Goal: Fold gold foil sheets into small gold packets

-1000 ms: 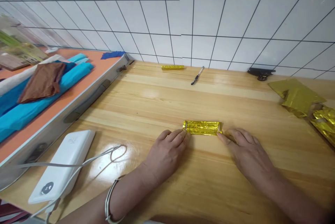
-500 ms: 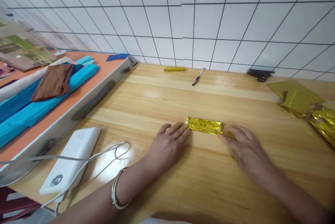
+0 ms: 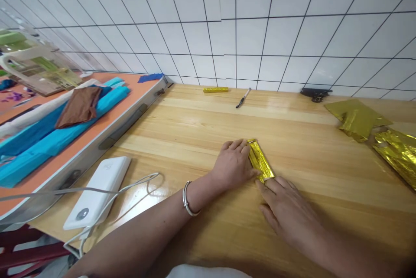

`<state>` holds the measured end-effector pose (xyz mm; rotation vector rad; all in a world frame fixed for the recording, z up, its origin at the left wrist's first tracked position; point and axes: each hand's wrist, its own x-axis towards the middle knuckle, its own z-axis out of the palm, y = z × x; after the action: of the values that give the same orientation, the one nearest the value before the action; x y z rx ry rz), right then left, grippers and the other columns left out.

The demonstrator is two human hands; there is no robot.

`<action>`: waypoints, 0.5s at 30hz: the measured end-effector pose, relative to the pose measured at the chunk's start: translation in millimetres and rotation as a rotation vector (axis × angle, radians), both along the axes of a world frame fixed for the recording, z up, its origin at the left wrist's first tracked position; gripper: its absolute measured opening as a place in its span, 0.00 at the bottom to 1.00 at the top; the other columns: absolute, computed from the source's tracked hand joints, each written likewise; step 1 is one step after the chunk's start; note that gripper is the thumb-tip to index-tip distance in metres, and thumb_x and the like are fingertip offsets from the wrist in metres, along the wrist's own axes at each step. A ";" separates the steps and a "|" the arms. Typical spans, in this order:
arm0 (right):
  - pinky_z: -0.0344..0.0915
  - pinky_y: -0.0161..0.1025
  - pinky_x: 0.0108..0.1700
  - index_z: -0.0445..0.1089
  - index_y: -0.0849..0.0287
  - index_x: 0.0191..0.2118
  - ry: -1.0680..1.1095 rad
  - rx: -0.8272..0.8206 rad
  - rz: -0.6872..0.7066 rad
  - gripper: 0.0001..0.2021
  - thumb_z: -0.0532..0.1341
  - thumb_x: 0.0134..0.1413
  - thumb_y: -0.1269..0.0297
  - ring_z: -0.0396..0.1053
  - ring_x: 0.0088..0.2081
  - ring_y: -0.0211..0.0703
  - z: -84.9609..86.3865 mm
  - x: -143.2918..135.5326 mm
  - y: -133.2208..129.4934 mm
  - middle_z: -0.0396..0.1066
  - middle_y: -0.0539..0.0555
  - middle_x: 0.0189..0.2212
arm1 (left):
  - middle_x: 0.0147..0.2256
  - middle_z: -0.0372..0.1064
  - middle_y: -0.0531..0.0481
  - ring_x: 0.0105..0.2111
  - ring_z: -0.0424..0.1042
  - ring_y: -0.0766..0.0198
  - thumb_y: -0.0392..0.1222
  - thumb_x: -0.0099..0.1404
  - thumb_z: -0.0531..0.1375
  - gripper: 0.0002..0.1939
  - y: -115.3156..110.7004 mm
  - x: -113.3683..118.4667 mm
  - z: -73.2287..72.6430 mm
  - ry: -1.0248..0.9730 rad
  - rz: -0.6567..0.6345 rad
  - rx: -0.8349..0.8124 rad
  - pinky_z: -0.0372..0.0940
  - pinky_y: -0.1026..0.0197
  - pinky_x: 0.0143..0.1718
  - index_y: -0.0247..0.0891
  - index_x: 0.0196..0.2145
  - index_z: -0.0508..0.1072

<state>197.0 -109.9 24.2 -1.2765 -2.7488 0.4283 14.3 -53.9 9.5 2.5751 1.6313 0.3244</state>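
A flat strip of crinkled gold foil (image 3: 260,157), folded over, lies aslant on the wooden table in front of me. My left hand (image 3: 234,161) is closed along its left long side, the fingers near the far end and the thumb by the near end; the fingers partly hide that edge. At the near end, the fingertips of my right hand (image 3: 286,204) touch the foil. The right fingers are stretched out and the thumb stands apart from them on the table.
Against the tiled wall lie a gold foil bar (image 3: 215,89), a pen (image 3: 243,98) and a black clip (image 3: 316,94). Gold foil sheets (image 3: 357,117) are at the right. A white power bank (image 3: 97,193) with cables and an orange-topped case (image 3: 113,109) bearing rolled coloured paper (image 3: 107,111) occupy the left.
The gold foil strip has turned from lying crosswise to pointing away from me. My left hand has moved right onto its long side; my right hand has come to its near end.
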 end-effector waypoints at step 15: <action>0.65 0.42 0.39 0.73 0.56 0.40 0.309 0.012 -0.128 0.12 0.53 0.58 0.61 0.69 0.37 0.45 0.2 64.0 69.6 0.73 0.54 0.34 | 0.62 0.45 0.31 0.63 0.42 0.46 0.72 0.51 0.53 0.46 -5.9 2.4 -4.8 -0.054 -0.008 -0.114 0.42 0.41 0.59 0.31 0.55 0.57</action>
<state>261.0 -40.3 24.4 -1.2545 -2.3980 0.5458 16.7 -59.8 4.6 2.4672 1.5739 0.2884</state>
